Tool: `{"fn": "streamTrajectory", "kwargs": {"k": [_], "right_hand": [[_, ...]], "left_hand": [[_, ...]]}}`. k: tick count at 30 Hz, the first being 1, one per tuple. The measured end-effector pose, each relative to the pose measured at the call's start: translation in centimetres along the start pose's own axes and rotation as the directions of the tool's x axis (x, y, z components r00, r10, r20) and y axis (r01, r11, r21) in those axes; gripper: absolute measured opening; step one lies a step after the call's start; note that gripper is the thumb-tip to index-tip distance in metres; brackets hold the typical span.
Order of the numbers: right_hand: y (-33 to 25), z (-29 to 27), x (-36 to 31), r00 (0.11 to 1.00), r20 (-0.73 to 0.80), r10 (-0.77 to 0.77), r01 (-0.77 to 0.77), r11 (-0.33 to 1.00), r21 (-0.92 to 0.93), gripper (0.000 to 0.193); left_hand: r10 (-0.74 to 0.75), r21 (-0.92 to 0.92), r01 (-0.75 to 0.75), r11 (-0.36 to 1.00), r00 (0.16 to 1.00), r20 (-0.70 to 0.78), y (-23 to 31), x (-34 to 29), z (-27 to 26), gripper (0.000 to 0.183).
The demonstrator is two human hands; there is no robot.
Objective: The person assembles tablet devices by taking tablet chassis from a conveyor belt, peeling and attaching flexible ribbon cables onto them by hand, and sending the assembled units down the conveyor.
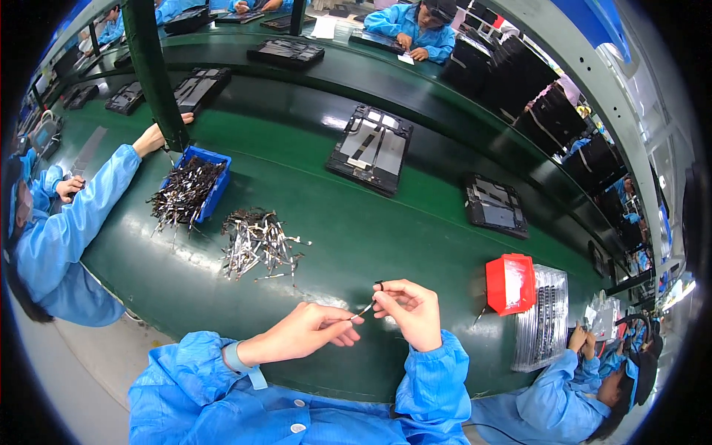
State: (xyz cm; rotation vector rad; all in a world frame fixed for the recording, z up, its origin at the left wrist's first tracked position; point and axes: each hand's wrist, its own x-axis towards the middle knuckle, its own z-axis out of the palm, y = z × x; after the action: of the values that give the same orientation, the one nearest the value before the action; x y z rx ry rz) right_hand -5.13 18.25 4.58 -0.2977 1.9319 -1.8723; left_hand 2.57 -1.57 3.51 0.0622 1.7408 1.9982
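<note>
My left hand (pixel 311 329) pinches the thin strip (pixel 366 308) at seven o'clock, right hand (pixel 415 311) at one; likely light, bendy, fragile; best held near both ends.

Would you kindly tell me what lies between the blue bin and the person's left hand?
The head view shows a loose pile of thin strips between the blue bin and the left hand.

The left hand (pixel 308 331) and right hand (pixel 410 311) partly cover a thin flex cable (pixel 367 308) too small to detail, heaped cables (pixel 184 187) hide the floor of the blue bin (pixel 215 191), and the lower edge crops the blue smock (pixel 259 424).
</note>
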Motion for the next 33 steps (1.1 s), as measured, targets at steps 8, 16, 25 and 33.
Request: {"fn": "streamTrajectory", "kwargs": {"k": [8, 16, 25, 33], "right_hand": [[-0.2, 2.3, -4.7, 0.774, -0.026, -0.633, 0.481, 0.614, -0.625, 0.025], [1.0, 1.3, -5.5, 0.837, -0.034, -0.546, 0.462, 0.74, -0.488, 0.023], [1.8, 1.6, -5.1, 0.714, -0.179, -0.677, 0.373, 0.584, -0.721, 0.02], [2.4, 1.1, -5.0, 0.677, -0.078, -0.732, 0.477, 0.516, -0.711, 0.022]], "left_hand": [[0.139, 0.094, -0.142, 0.985, 0.989, 0.04, 0.5, 0.7, 1.6, 0.023], [0.388, 0.502, -0.406, 0.763, 0.91, 0.145, 0.3, 0.8, 2.4, 0.017], [0.173, 0.215, -0.179, 0.96, 0.984, 0.047, -0.4, 0.7, 2.7, 0.03], [0.291, 0.343, -0.287, 0.894, 0.956, 0.042, -0.8, 1.5, 3.3, 0.036]]}}
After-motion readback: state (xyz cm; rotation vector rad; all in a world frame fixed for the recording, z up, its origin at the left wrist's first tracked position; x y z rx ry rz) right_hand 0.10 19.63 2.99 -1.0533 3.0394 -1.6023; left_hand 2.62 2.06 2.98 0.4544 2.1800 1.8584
